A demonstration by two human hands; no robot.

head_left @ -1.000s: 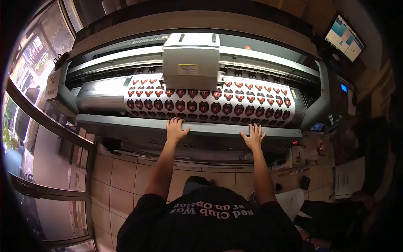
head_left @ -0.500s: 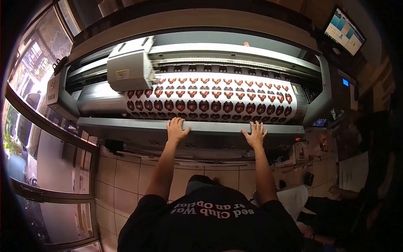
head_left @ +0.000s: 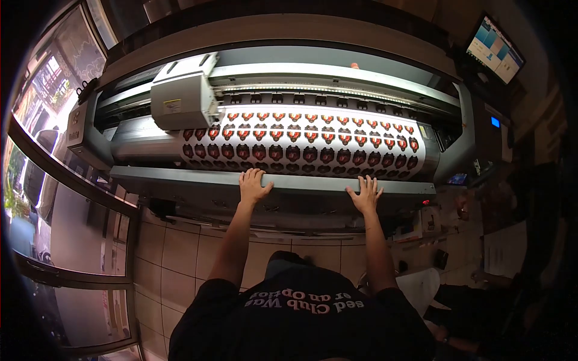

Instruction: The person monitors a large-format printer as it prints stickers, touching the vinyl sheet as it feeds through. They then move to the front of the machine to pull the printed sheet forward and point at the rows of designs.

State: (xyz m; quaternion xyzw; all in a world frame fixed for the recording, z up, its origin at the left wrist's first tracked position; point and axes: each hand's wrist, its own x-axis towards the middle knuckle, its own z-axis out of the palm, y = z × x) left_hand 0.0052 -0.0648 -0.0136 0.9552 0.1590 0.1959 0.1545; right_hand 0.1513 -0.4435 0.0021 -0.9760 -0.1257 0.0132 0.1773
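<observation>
My left hand (head_left: 254, 185) rests with its fingers apart on the grey front rail (head_left: 301, 182) of a wide-format printer. My right hand (head_left: 365, 195) lies further right on the same rail, fingers spread, holding nothing. Behind the rail, a white printed sheet (head_left: 208, 137) curves over the platen, with rows of red and black emblems on it. The grey print carriage (head_left: 180, 99) stands over the left part of the sheet, below the long metal beam (head_left: 337, 72).
A monitor (head_left: 495, 48) is lit at the upper right, above the printer's blue display (head_left: 495, 122). Glass doors (head_left: 78, 234) are on the left. Another person's arm (head_left: 490, 278) shows at the lower right. Tiled floor (head_left: 180, 253) lies below the printer.
The carriage has shifted very slightly to the left, and the printed rows sit slightly lower toward the rail. Both hands have stayed in place on the rail.
</observation>
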